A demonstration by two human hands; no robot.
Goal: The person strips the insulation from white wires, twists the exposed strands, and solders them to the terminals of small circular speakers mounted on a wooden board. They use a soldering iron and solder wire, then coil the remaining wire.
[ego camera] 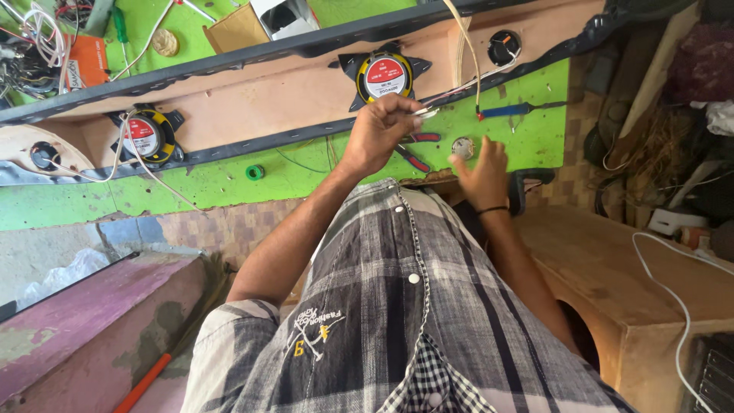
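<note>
My left hand [376,131] is raised over the green workbench [229,183], pinching the bare ends of thin wires [423,112] just below a round speaker [384,74] with a yellow ring and red centre. The speaker is set in a long tan wooden panel [252,107]. My right hand [482,164], with a black band at the wrist, hovers with fingers spread beside a small round silvery object [462,147] and red-handled pliers [417,149]. It holds nothing.
A second speaker [145,136] sits at the panel's left, a black tweeter [503,46] at its right. A blue-handled soldering iron [520,109], a green tape roll [254,172] and tangled cables [34,46] lie around. A wooden speaker box [612,260] stands on the right.
</note>
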